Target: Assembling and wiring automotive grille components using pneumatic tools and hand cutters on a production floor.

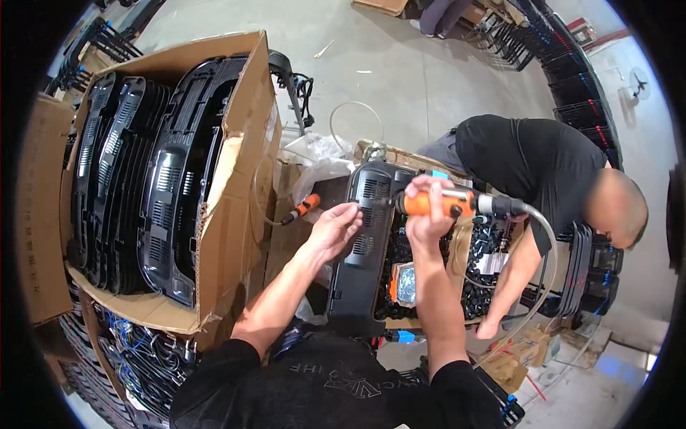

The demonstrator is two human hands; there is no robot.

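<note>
My right hand [426, 223] is wrapped round an orange pneumatic screwdriver [461, 202], held level, with its bit pointing left. A clear hose runs from the tool's right end and curves down. My left hand [334, 230] has its fingers pinched together close to the bit's tip; whatever is between them is too small to make out. Beneath both hands lies a long black plastic cover [351, 289] with vent slots. A second orange screwdriver [306, 206] rests to the left of it, on its own hose.
At left stands a cardboard box [239, 179] packed with black vented covers [168, 182]. Bundled cables [146, 357] lie below it. Right of the cover are small black parts and a silver-and-orange packet [405, 284]. A co-worker [529, 157] bends in from the right, one arm beside the parts.
</note>
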